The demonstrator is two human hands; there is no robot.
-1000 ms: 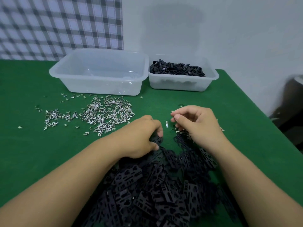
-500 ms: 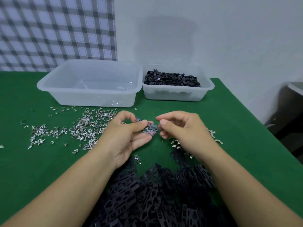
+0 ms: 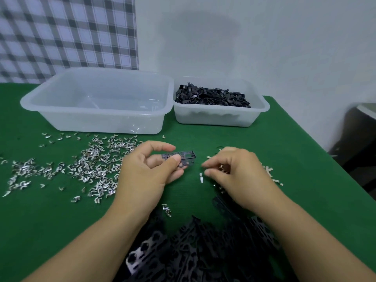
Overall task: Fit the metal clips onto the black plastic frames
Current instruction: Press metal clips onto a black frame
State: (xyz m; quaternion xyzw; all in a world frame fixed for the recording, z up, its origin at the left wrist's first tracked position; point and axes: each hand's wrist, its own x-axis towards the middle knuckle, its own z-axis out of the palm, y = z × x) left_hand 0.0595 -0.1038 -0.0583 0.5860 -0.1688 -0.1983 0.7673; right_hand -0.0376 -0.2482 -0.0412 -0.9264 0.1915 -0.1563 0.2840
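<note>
Fingers (image 3: 173, 159) of the left hand (image 3: 146, 174) pinch one black frame (image 3: 184, 156) above the table (image 3: 40, 220); fingers (image 3: 209, 164) of the right hand (image 3: 238, 171), curled round what look like metal clips (image 3: 222, 167), have drawn off it since a moment ago, so another clip is likely next. Behind, the large tub (image 3: 101, 121) holds stray clips (image 3: 135, 127), the small tub (image 3: 215, 119) black parts (image 3: 211, 96)

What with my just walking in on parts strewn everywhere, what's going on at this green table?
A person is assembling small parts by hand. Their left hand pinches a flat black plastic frame with cut-outs, held above the green table. Their right hand, apart from it, seems to curl around a few small silver metal clips. A heap of black frames lies nearest the person, and loose clips are scattered to the left.
</note>
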